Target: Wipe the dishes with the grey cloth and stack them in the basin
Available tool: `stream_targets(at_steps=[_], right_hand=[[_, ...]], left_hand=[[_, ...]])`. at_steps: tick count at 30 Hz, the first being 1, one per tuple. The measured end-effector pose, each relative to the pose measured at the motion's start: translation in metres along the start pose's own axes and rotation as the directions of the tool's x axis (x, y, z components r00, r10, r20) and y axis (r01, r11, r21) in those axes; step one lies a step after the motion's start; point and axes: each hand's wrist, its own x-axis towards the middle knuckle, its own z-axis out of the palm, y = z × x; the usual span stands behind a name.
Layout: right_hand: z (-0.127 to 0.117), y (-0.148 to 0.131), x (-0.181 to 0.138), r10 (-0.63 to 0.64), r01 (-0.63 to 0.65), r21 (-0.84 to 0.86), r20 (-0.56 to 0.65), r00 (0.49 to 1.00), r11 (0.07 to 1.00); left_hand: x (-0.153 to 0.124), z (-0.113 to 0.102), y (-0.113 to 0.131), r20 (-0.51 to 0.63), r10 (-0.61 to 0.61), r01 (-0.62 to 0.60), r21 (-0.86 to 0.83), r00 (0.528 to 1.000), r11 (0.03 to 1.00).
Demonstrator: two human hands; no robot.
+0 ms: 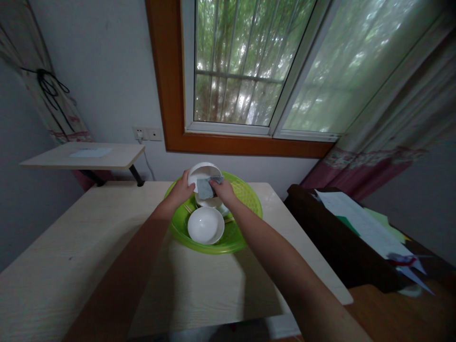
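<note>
My left hand [181, 191] grips the near rim of a white bowl [204, 170], tilted up over a green plastic basin [245, 194]. My right hand [223, 191] presses a grey cloth [206, 187] against the bowl's inside. Below them in the basin sits a second white bowl [205, 225], upright and empty. More white dishes [213, 203] and what look like chopsticks [188, 209] lie partly hidden under my hands.
The basin stands at the far middle of a light wooden table [89, 251]. A small shelf [85, 156] juts from the left wall. A dark wooden piece [338, 247] with papers [359, 221] lies to the right. A window [249, 66] and curtains [388, 142] are behind.
</note>
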Motion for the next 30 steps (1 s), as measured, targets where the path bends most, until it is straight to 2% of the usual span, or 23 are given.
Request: stream_targets(at_steps=[4, 9, 16, 22, 26, 30], right_hand=[[-0.008, -0.003, -0.002, -0.015, 0.007, -0.205, -0.034, 0.999, 0.979], [-0.026, -0.016, -0.010, -0.118, 0.081, -0.468, -0.050, 0.992, 0.880], [-0.043, -0.038, -0.022, -0.220, 0.179, -0.662, 0.023, 0.975, 0.728], [-0.045, -0.039, -0.021, -0.230, 0.217, -0.663, 0.069, 0.971, 0.716], [-0.038, -0.028, -0.016, -0.207, 0.192, -0.589, 0.042, 0.977, 0.785], [-0.028, -0.013, -0.013, -0.139, 0.116, -0.450, -0.019, 0.990, 0.885]], left_hand=[[-0.001, -0.001, 0.000, 0.030, -0.001, 0.001, 0.011, 1.000, 1.000], [-0.002, -0.002, 0.004, 0.036, 0.094, -0.096, 0.045, 0.995, 0.994], [-0.009, -0.005, 0.018, -0.001, 0.087, -0.086, 0.178, 0.996, 0.980], [-0.010, -0.005, 0.021, 0.028, 0.089, -0.094, 0.255, 0.996, 0.962], [-0.007, -0.003, 0.016, 0.008, 0.128, -0.125, 0.270, 0.992, 0.955], [-0.002, -0.002, 0.009, -0.068, 0.126, -0.112, 0.188, 0.990, 0.976]])
